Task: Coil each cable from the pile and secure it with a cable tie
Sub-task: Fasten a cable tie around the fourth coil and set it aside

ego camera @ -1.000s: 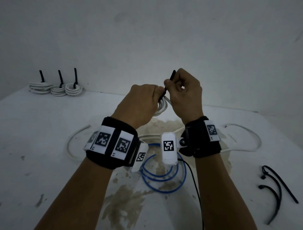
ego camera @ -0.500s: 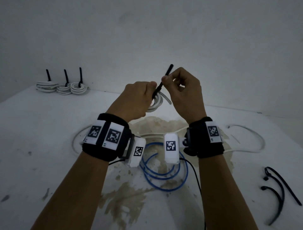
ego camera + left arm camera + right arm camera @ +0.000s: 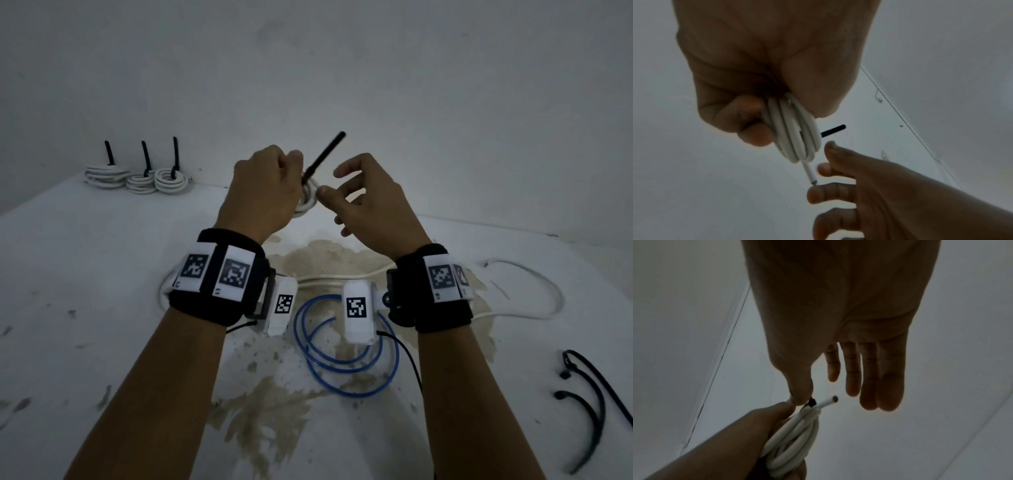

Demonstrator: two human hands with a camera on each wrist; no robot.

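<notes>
Tie cinched on the white coil; right hand has let go.
Right hand [image 3: 368, 197], pinching the cable tie [image 3: 323, 157] a moment ago, now hangs beside it with fingers spread, holding nothing; this coil looks secured. Left hand [image 3: 263, 192] grips the white coil [image 3: 797, 129] above the table [image 3: 102, 274], fingers curled around the loops.

Bare forearms, no sleeves. Around each wrist a broad black band [image 3: 219, 277] with white tags printed in black square-code patterns, the matching right band [image 3: 433, 291] tagged likewise. On the inner side of each band a white camera box [image 3: 358, 310] with one more square code, a thin black lead [image 3: 407, 356] trailing from it.
</notes>
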